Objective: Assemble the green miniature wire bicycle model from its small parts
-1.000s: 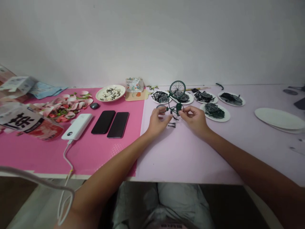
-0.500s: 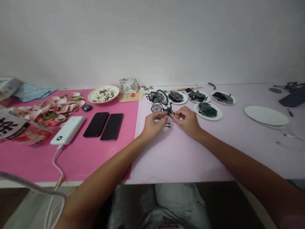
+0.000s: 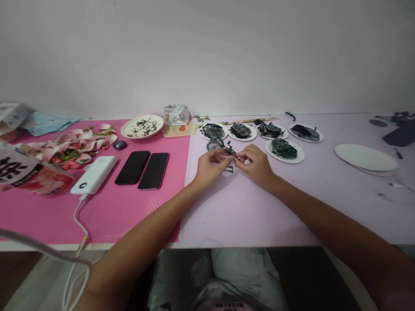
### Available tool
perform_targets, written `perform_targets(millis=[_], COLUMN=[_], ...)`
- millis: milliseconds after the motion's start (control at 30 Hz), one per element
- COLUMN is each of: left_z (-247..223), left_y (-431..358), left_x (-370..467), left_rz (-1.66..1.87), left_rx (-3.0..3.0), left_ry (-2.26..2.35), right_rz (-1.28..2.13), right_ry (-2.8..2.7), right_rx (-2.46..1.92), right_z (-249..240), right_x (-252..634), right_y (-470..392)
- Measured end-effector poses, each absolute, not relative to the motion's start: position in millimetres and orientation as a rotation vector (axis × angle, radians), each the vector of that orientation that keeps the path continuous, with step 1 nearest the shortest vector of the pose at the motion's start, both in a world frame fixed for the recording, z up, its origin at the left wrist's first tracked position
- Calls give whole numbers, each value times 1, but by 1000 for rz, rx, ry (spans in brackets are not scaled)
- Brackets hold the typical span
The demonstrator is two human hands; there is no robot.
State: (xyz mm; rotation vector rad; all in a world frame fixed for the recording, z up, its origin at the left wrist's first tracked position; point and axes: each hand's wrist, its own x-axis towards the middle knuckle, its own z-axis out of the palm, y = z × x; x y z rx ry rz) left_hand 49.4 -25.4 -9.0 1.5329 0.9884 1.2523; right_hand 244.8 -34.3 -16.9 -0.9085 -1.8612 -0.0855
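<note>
A small dark green model bicycle [image 3: 230,149], partly covered by fingers, is held between my two hands just above the pale table. My left hand [image 3: 210,167] pinches its frame between thumb and fingertips. My right hand [image 3: 256,165] is closed at the right side of the same model, fingertips pressed together on a thin dark part. A spoked wheel [image 3: 215,140] shows beyond my left fingers. Below the fingertips, a small dark rectangular frame piece [image 3: 229,169] is seen against the tabletop.
Several white plates with dark bicycle parts, one a plate [image 3: 293,160] of green pieces, stand beyond my hands. Stacked white plates [image 3: 365,157] are at right. Two phones [image 3: 153,171], a power bank [image 3: 94,175] with a cable, and a bowl [image 3: 142,135] lie on the pink mat [image 3: 129,216].
The model bicycle has tipped in my fingers: its raised large wheel has dropped lower and further left. Both hands stay in nearly the same place.
</note>
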Motion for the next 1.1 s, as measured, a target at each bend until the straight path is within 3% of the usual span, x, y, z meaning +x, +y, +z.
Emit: perform_targets(millis=[1100], left_z=[-14], left_y=[-16], left_x=[41], left_rz=[1315], left_rx=[1464], left_ry=[1066], right_rz=[-111], right_ry=[-1928], right_rx=[-1003], right_z=[-15], right_x=[239], right_y=[-35])
